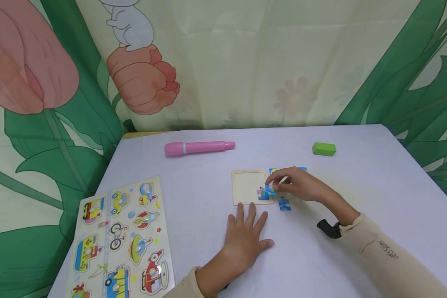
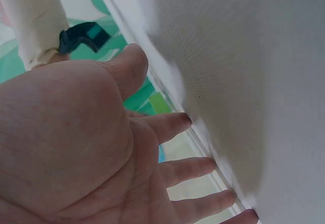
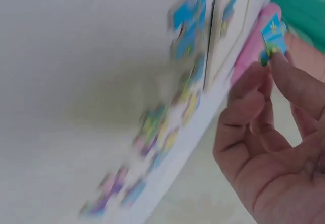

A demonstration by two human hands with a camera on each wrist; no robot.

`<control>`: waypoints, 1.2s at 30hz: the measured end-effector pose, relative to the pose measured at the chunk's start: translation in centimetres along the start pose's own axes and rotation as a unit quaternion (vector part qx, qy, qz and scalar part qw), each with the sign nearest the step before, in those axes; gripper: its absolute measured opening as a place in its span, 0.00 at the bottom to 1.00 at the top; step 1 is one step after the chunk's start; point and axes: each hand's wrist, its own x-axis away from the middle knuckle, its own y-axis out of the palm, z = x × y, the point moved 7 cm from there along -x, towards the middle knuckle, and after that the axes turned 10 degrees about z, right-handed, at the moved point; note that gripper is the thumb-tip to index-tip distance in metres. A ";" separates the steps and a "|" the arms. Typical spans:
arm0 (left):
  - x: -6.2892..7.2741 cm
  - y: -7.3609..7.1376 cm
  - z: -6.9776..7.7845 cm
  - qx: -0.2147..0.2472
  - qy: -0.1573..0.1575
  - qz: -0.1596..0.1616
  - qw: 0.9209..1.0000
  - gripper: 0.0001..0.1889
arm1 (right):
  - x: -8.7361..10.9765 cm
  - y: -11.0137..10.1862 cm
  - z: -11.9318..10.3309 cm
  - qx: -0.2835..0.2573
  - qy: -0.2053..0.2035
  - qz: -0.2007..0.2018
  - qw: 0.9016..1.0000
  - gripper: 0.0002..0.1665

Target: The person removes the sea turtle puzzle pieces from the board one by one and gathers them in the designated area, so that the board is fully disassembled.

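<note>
My right hand point(image 1: 301, 184) pinches a small blue jigsaw piece point(image 3: 274, 31) between thumb and fingertips, over the right side of a shallow wooden puzzle tray point(image 1: 246, 186). In the right wrist view a placed blue piece point(image 3: 229, 8) lies inside that tray, and the pinched piece is held up apart from the table. My left hand point(image 1: 243, 244) rests on the table with fingers spread, its fingertips at the tray's near edge. Beside the tray lies a loose blue piece point(image 1: 284, 205); more pieces behind are partly hidden by the right hand.
A pink pen-shaped object point(image 1: 199, 148) lies at the back of the white table point(image 1: 201, 248). A green block point(image 1: 324, 149) sits at the back right. On the left is a vehicle peg-puzzle board point(image 1: 134, 225). A patterned curtain point(image 1: 238, 62) hangs behind.
</note>
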 end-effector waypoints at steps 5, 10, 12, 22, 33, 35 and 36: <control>0.0 0.0 0.0 0.011 -0.005 -0.009 1.000 0.38 | 2.5 -2.5 2.6 0.025 0.079 -0.027 0.996 0.12; 0.0 -0.1 -0.1 0.008 -0.002 -0.005 1.000 0.38 | 4.1 -3.0 4.1 0.031 0.120 -0.057 0.991 0.13; 0.0 -0.2 -0.1 0.006 -0.002 -0.003 1.000 0.38 | 4.4 -2.8 4.4 0.029 0.119 -0.064 0.990 0.14; 0.1 -0.3 0.0 0.013 0.004 -0.006 1.000 0.38 | 4.5 -2.4 5.0 0.058 0.108 -0.047 0.991 0.12; 0.0 -0.4 0.0 0.001 0.007 0.003 1.000 0.38 | 3.3 -2.2 3.7 0.072 0.089 -0.016 0.993 0.09; 0.0 -0.3 0.0 0.001 0.006 0.001 1.000 0.38 | 2.7 -1.8 3.0 0.075 0.079 -0.012 0.994 0.10; 0.0 -0.3 0.0 0.004 0.005 0.001 1.000 0.38 | 2.3 -1.5 2.6 0.075 0.076 -0.009 0.994 0.10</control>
